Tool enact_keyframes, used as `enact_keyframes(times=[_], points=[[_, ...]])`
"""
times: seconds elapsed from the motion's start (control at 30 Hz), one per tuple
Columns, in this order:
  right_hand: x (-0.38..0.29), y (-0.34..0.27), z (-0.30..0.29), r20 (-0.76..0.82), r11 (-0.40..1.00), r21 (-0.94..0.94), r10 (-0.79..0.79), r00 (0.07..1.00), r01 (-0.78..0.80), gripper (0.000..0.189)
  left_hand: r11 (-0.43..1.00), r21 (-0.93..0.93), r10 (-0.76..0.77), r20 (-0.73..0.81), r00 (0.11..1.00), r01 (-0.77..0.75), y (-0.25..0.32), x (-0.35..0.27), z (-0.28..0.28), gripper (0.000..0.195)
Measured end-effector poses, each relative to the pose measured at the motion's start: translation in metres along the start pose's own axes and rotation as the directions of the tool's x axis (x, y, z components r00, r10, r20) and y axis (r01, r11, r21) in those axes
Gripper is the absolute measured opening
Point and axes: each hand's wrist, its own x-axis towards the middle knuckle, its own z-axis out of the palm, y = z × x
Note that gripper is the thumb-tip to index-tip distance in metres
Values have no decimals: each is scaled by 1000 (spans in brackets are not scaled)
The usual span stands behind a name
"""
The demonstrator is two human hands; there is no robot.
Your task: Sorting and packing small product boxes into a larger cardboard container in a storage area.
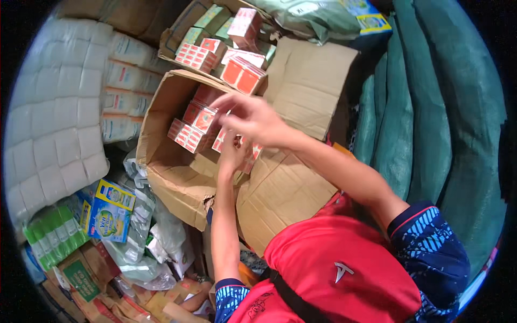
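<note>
An open cardboard carton [173, 177] holds several red-and-white packs of small boxes [188, 135]. Over its right side, my left hand [234, 151] is at another red-and-white pack [248, 161]; the fingers are partly hidden, so its grip is unclear. My right hand [250, 119], blurred, hovers just above the left with its fingers curved and apart, nothing visible in them. Behind stands a second open carton [169, 44] with red packs [244, 74] and green boxes [210, 18].
White wrapped packs [56, 101] are stacked at left, and long green wrapped rolls [428, 101] stand at right. A carton flap [307, 84] spreads right of the boxes. Plastic bags [137, 258], a blue-and-yellow box [111, 212] and part of another person's arm [198, 298] are at lower left.
</note>
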Motion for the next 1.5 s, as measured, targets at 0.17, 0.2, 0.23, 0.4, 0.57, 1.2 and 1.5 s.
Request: enact_keyframes(times=[0.17,0.2,0.23,0.4,0.57,1.2,1.5], points=[[22,8,-55,-373,998,-38,32,927,-49,27,993,-108,17,-287,958,-50,18,-13,16,46],[24,18,-66,-401,994,-98,-2,916,-41,29,991,-116,30,-345,938,-74,17,-17,17,49],[25,27,-78,-431,986,-160,-37,902,-36,31,980,-174,26,-364,931,-96,19,-20,19,52],[12,43,-85,-497,952,-128,183,848,-280,33,992,-104,22,-374,927,-65,8,-36,13,51],[16,49,-88,-433,950,-120,213,876,-290,36,967,-235,-10,-421,907,-99,1,-42,11,47],[218,105,-49,296,125,-949,25,955,291,50,752,-619,-339,-657,673,-226,-20,-63,-3,22],[237,103,-52,235,101,-971,224,946,218,40,691,-708,-414,-555,722,-147,-6,-61,-6,28]])
